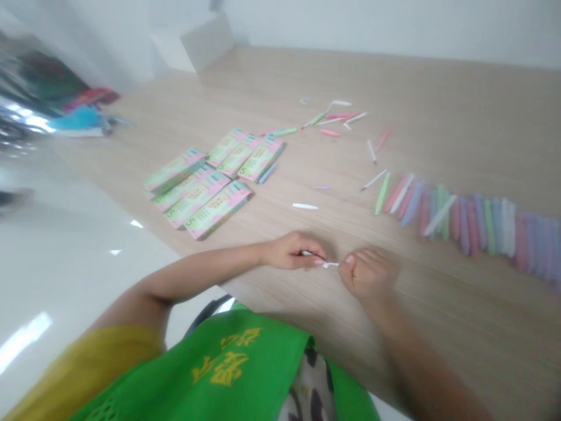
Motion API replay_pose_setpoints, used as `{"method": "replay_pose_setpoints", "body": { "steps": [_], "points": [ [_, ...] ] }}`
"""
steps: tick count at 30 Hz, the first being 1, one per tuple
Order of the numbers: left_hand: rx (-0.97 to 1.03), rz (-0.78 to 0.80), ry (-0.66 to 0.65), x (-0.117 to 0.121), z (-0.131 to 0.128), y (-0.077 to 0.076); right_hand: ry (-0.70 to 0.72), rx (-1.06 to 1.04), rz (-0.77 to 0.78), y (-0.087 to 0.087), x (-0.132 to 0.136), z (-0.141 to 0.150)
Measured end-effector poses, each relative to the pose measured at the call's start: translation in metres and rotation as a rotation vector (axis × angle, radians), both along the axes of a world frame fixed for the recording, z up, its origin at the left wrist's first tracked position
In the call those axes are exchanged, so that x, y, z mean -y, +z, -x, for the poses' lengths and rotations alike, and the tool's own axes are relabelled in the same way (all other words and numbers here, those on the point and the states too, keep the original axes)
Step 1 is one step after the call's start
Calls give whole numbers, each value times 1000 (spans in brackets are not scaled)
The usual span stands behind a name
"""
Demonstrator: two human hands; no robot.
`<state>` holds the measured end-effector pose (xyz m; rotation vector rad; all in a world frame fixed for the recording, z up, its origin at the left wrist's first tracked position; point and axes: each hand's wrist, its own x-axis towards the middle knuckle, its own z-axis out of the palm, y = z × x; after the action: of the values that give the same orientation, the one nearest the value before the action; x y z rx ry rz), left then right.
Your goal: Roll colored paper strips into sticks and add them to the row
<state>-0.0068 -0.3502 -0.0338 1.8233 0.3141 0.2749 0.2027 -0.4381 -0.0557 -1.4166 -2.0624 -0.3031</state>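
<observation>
My left hand [293, 250] is closed in a pinch near the front of the table, on a thin white pen part [325, 265]. The thin end of this part reaches across to my right hand [369, 273], which is curled shut with its thumb and forefinger on that end. The rest of the part is hidden inside my fingers. Just beyond my hands lies a loose white pen piece [305, 206], and a small purple piece [323, 187] is farther back.
A long row of pastel pen barrels [477, 225] stretches along the right. Several green and pink boxes [218, 209] lie at the left. Loose pen parts [335, 117] are scattered at the back. A white block-shaped object [208, 41] stands by the wall.
</observation>
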Motion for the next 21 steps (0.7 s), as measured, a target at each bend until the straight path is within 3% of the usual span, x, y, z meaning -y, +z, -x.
{"method": "replay_pose_setpoints", "body": {
  "steps": [4,11,14,18,21],
  "points": [
    [8,51,-57,-4,1,2,-16,-7,-26,0,2,1],
    [-4,-16,-93,-5,-1,3,-10,55,-8,2,2,3],
    [-16,-115,-91,-4,-2,6,-63,78,31,2,2,6],
    [-153,-375,7,5,-2,13,-200,159,87,4,2,11],
    [-209,-446,9,15,0,17,-229,180,160,5,3,17]
  ]
}}
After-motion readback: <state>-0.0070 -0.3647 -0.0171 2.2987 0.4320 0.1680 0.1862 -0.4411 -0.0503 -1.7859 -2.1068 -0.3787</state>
